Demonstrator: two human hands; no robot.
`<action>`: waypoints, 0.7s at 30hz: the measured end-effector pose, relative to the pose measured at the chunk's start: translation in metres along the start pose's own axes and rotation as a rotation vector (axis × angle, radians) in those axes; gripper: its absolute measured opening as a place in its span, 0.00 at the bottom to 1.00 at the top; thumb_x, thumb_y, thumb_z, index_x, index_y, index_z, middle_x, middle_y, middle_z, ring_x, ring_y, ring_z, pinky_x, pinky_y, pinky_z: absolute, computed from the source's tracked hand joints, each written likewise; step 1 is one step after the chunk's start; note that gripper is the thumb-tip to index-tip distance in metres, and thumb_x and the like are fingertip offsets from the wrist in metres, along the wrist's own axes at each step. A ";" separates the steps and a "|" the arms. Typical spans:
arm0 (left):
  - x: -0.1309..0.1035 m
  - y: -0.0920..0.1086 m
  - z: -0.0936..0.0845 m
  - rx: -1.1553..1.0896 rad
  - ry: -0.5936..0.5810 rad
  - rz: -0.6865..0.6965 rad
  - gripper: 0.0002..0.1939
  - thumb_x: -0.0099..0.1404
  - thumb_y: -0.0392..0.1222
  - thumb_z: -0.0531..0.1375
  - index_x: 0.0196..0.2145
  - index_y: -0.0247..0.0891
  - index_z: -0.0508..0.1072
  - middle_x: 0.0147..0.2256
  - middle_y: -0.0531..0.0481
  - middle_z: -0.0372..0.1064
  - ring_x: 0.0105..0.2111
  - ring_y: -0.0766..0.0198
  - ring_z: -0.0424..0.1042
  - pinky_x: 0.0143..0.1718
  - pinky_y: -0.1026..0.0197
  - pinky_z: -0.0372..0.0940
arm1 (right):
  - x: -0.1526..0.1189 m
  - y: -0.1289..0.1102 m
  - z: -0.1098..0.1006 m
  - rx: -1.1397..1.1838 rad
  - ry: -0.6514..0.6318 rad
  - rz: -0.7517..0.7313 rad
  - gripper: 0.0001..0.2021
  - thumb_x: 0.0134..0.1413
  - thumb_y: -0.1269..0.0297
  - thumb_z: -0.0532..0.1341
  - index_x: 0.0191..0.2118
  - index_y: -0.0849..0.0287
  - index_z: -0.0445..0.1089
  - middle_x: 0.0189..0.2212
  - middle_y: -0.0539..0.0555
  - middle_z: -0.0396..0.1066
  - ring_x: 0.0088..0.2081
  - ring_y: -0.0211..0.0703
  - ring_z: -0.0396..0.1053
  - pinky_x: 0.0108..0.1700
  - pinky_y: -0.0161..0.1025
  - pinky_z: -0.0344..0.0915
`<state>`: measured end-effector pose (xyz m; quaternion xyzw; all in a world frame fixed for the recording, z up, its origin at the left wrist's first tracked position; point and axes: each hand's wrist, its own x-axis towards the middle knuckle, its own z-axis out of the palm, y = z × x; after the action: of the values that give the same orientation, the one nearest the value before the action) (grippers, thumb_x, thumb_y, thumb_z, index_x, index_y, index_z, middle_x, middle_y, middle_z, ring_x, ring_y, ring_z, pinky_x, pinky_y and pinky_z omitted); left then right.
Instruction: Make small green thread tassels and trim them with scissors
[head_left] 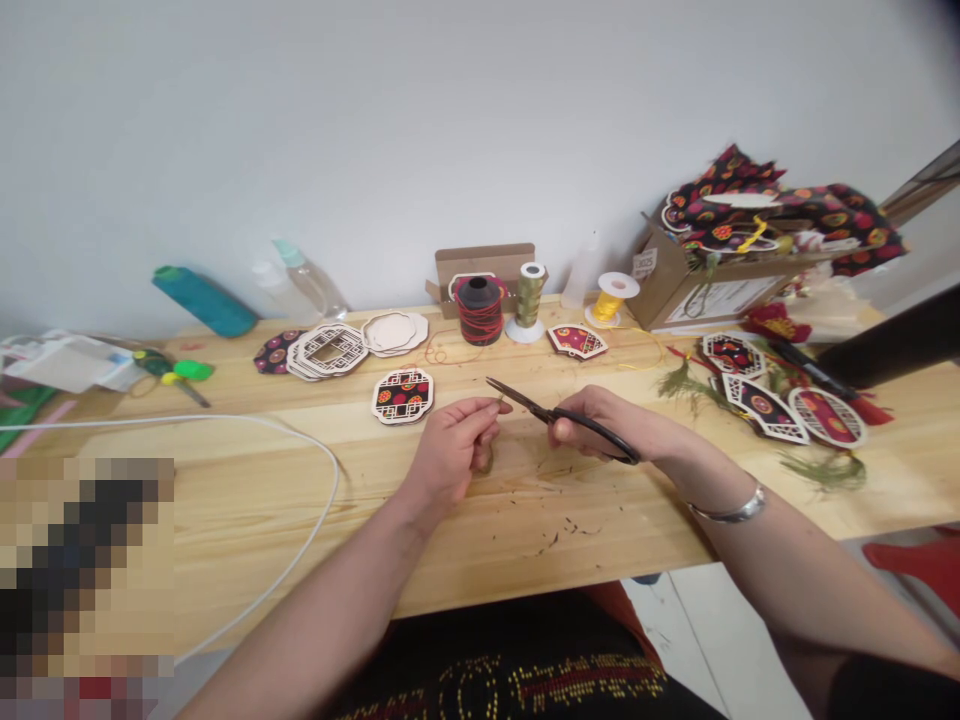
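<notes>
My left hand [459,445] is closed in a pinch above the wooden table. Between its fingertips is a small bundle of olive-green thread [488,462], with part of it hanging below the fingers and the rest hidden. My right hand [600,420] grips black-handled scissors [555,412]. Their blades point left, close to the left fingertips; whether they touch the thread I cannot tell. Just behind my left hand lies an octagonal wooden-framed fabric piece [403,397] with a dark floral pattern.
Spools of red-black cord [480,310], green thread [529,300] and yellow cord [611,300] stand at the back. Lattice frames [326,350] are stacked left of them. Tasselled pieces [765,405] lie right, below a cardboard box [690,285]. A white cable [330,480] curves at left.
</notes>
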<state>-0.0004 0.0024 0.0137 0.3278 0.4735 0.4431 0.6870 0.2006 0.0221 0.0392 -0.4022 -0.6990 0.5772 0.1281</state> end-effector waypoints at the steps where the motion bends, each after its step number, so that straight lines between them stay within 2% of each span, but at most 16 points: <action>1: 0.000 0.000 0.000 -0.001 0.002 0.001 0.09 0.53 0.41 0.63 0.30 0.31 0.73 0.14 0.60 0.50 0.13 0.77 0.44 0.15 0.70 0.38 | 0.000 -0.001 0.000 -0.004 0.008 -0.005 0.27 0.47 0.37 0.55 0.23 0.62 0.61 0.13 0.42 0.46 0.16 0.27 0.42 0.17 0.30 0.38; 4: 0.001 -0.001 -0.001 -0.010 0.021 0.013 0.10 0.52 0.41 0.63 0.30 0.31 0.74 0.14 0.60 0.50 0.13 0.77 0.45 0.15 0.70 0.39 | -0.002 -0.003 -0.005 -0.067 0.062 -0.031 0.30 0.46 0.35 0.53 0.25 0.64 0.64 0.13 0.43 0.47 0.17 0.28 0.43 0.18 0.31 0.39; 7: 0.001 -0.002 -0.002 -0.027 0.038 0.017 0.10 0.52 0.42 0.64 0.30 0.31 0.74 0.14 0.60 0.51 0.13 0.77 0.46 0.15 0.71 0.40 | -0.003 -0.002 -0.017 -0.294 0.253 -0.026 0.29 0.45 0.36 0.55 0.24 0.64 0.66 0.16 0.46 0.54 0.19 0.30 0.48 0.21 0.32 0.43; 10: 0.001 -0.002 -0.002 -0.039 0.040 0.001 0.10 0.52 0.41 0.64 0.30 0.31 0.74 0.14 0.60 0.52 0.13 0.78 0.45 0.15 0.71 0.40 | -0.005 0.004 -0.033 -0.662 0.548 0.162 0.28 0.46 0.37 0.54 0.24 0.62 0.67 0.18 0.51 0.61 0.21 0.35 0.55 0.23 0.34 0.45; 12: 0.001 -0.001 -0.001 -0.038 0.039 0.000 0.09 0.52 0.40 0.64 0.30 0.31 0.74 0.15 0.59 0.52 0.13 0.78 0.45 0.14 0.71 0.40 | -0.007 0.008 -0.044 -0.890 0.671 0.343 0.27 0.48 0.38 0.52 0.25 0.62 0.69 0.20 0.56 0.66 0.23 0.41 0.61 0.24 0.36 0.46; 16: 0.001 -0.001 -0.001 -0.033 0.042 0.008 0.09 0.53 0.41 0.63 0.30 0.31 0.74 0.15 0.59 0.52 0.14 0.78 0.46 0.14 0.71 0.40 | -0.012 0.012 -0.056 -1.063 0.700 0.575 0.24 0.51 0.46 0.50 0.28 0.62 0.72 0.27 0.63 0.72 0.30 0.51 0.69 0.25 0.37 0.49; 21: 0.000 -0.001 -0.001 -0.039 0.051 0.004 0.09 0.53 0.40 0.63 0.30 0.30 0.74 0.15 0.59 0.52 0.14 0.78 0.46 0.14 0.72 0.41 | -0.024 0.011 -0.065 -1.036 0.725 0.648 0.22 0.50 0.50 0.51 0.29 0.63 0.73 0.27 0.63 0.72 0.30 0.50 0.69 0.25 0.37 0.50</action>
<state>-0.0013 0.0023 0.0124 0.3041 0.4816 0.4619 0.6799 0.2627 0.0508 0.0553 -0.7658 -0.6422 0.0097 -0.0333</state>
